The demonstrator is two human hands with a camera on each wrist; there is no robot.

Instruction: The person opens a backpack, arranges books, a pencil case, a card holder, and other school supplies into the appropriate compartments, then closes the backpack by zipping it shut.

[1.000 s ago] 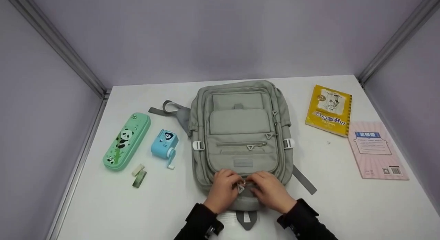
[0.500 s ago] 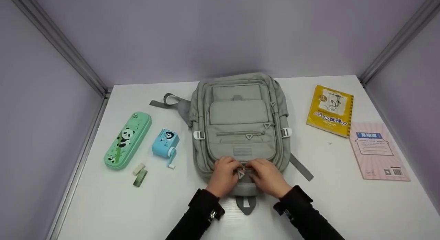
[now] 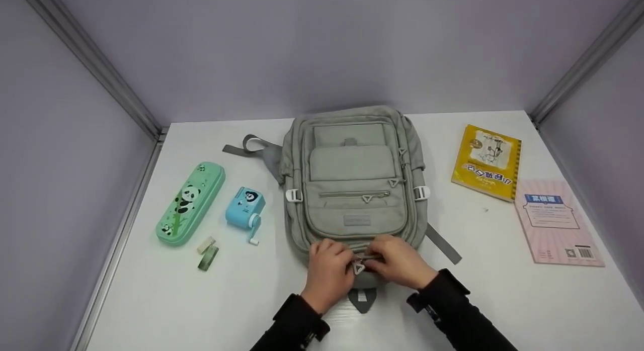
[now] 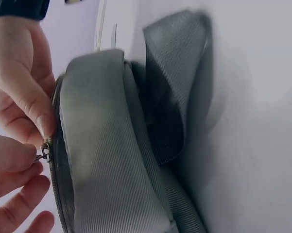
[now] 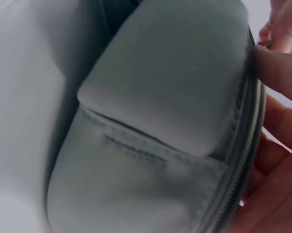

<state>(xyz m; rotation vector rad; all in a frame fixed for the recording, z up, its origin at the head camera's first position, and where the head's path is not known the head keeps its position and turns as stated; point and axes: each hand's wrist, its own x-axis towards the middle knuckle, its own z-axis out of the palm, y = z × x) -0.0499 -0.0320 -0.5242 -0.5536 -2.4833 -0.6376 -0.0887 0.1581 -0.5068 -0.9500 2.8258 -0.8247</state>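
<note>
A grey-green backpack (image 3: 357,165) lies front up on the white table, its near end toward me. At that end, my left hand (image 3: 328,273) pinches a zipper pull (image 3: 358,267) between thumb and forefinger; the left wrist view shows the metal slider (image 4: 46,151) at its fingertips. Just right of it, my right hand (image 3: 402,263) grips the bag's edge beside the zipper. In the right wrist view, the right thumb presses on the zipper's edge and the fingers (image 5: 277,160) curl behind it. A dark strap tab (image 3: 363,300) sticks out below the hands.
Left of the bag are a green panda pencil case (image 3: 190,204), a blue crank pencil sharpener (image 3: 245,208), and a small cream block (image 3: 206,245) against a dark green one (image 3: 208,258). At right lie a yellow book (image 3: 487,162) and a pink book (image 3: 558,223). Straps spread beside the bag.
The backpack has slid slightly away from me with both hands on it. Since half a second ago, the left hand and zipper pull have dropped a little toward me.
</note>
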